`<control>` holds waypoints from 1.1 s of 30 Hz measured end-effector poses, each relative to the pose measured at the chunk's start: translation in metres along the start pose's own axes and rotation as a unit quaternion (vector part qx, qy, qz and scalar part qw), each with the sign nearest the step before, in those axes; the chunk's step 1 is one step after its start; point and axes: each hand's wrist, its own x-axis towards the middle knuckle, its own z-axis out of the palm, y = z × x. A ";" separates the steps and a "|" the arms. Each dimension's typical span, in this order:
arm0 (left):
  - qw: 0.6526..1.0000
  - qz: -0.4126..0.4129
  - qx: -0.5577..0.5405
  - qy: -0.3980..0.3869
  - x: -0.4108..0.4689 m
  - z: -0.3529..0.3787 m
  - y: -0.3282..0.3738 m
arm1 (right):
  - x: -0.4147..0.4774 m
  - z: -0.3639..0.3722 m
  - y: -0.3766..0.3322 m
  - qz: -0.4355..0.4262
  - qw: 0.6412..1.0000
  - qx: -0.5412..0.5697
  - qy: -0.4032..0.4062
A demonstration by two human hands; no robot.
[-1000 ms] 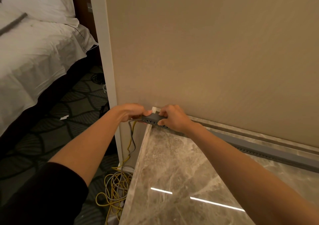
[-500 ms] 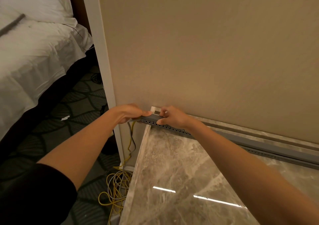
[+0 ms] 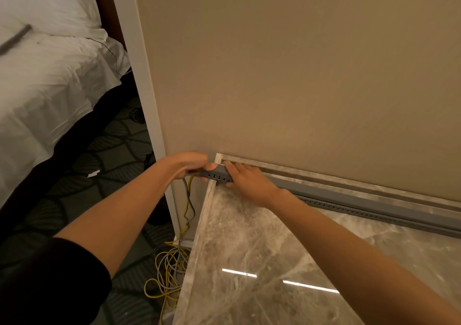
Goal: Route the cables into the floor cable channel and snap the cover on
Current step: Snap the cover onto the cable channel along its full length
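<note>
A long grey cable channel (image 3: 354, 196) runs along the foot of the beige wall on the marble surface, with a row of small holes in its front face. My left hand (image 3: 185, 165) grips the channel's left end, thumb on top, where it sticks out past the marble's corner. My right hand (image 3: 247, 178) lies flat over the channel just to the right, fingers pressing on its top. Yellow and grey cables (image 3: 187, 200) drop from under my left hand and gather in a loose coil (image 3: 168, 269) on the carpet.
The polished marble surface (image 3: 262, 262) fills the lower right, its left edge dropping to dark patterned carpet (image 3: 82, 175). A white corner post (image 3: 144, 80) stands by the wall. A bed with white linen (image 3: 42, 82) lies at the left.
My right hand has opened from a pinch on the channel end to lie flatter over its top, slightly further right. My left hand keeps its grip on the end.
</note>
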 end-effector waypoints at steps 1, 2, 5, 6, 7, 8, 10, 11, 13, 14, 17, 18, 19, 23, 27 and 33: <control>1.000 0.005 -0.005 0.004 0.000 0.001 -0.001 | 0.000 0.002 -0.001 0.007 1.000 -0.026 0.006; 1.000 0.010 -0.010 0.009 0.001 0.001 -0.001 | 0.001 0.005 -0.003 0.014 0.999 -0.046 0.009; 1.000 0.018 -0.011 0.015 0.005 0.003 -0.005 | 0.002 0.010 -0.008 0.027 0.995 -0.088 0.028; 1.000 0.021 -0.010 0.015 0.005 0.004 -0.005 | 0.003 0.012 -0.007 0.025 0.992 -0.108 0.053; 1.000 0.023 -0.007 0.015 0.004 0.005 -0.006 | 0.003 0.013 -0.007 0.021 0.990 -0.123 0.063; 1.000 0.026 -0.004 0.016 0.005 0.005 -0.006 | 0.004 0.015 -0.006 0.026 0.986 -0.149 0.076; 0.999 0.030 -0.005 0.017 0.005 0.005 -0.007 | 0.008 0.023 -0.004 0.024 0.983 -0.158 0.092; 0.999 0.033 -0.012 0.018 0.005 0.005 -0.009 | 0.008 0.025 -0.004 0.021 0.983 -0.151 0.101; 0.998 0.046 -0.026 0.024 0.003 0.005 -0.011 | 0.003 0.021 -0.006 0.029 0.985 -0.141 0.095; 0.998 0.050 -0.034 0.032 0.002 0.006 -0.012 | 0.002 0.017 -0.007 0.025 0.988 -0.122 0.089; 0.996 0.058 -0.027 0.059 -0.001 0.010 -0.016 | 0.002 0.012 -0.005 0.022 0.996 -0.078 0.048; 0.996 0.060 -0.012 0.070 -0.001 0.012 -0.016 | 0.001 0.011 -0.005 0.027 0.995 -0.081 0.042; 0.994 0.068 0.011 0.086 -0.001 0.014 -0.016 | -0.001 0.011 -0.005 0.029 0.995 -0.085 0.042; 0.966 0.148 0.144 0.155 -0.004 0.017 -0.016 | -0.013 0.015 0.004 0.045 0.995 -0.076 0.044; 0.924 0.228 0.259 0.165 -0.006 0.020 -0.016 | -0.020 0.018 0.012 0.074 0.995 -0.055 0.038; 0.877 0.234 0.400 0.131 -0.010 0.015 -0.014 | -0.021 0.016 0.013 0.074 0.996 -0.020 0.038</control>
